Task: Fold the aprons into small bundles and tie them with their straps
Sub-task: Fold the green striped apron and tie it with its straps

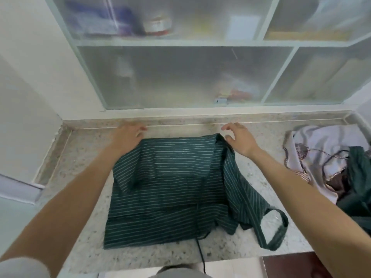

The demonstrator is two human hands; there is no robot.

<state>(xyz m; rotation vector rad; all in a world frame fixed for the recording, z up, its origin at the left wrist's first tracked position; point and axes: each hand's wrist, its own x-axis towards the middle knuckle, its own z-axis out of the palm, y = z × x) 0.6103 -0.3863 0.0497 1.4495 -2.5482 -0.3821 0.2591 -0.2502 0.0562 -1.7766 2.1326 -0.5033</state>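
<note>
The green striped apron lies partly folded on the speckled stone counter, its long axis running from the far edge by the window toward the person's body; both hands sit at its far edge, so the cloth lies below and nearer than the fingers, and any fold made from here would, I judge, come toward the body. The left hand rests at the far left corner, its fingers lying fairly flat and close together (whether they pinch the hem I cannot tell, since the fingertips are blurred); the right hand hovers just beside the far right corner, fingers loosely curled and spread, holding nothing that shows. Neither hand is clearly nearer; each has its own corner. The right side of the apron is doubled over at a slant, and the neck strap loops out at the near right, lying on the counter; a thin dark tie trails off the near edge. A heap of other aprons, pale and dark green, lies well apart at the right end. Behind the counter stands a frosted glass window in a pale frame, with dim shapes behind it; plain walls close in on both sides.
</note>
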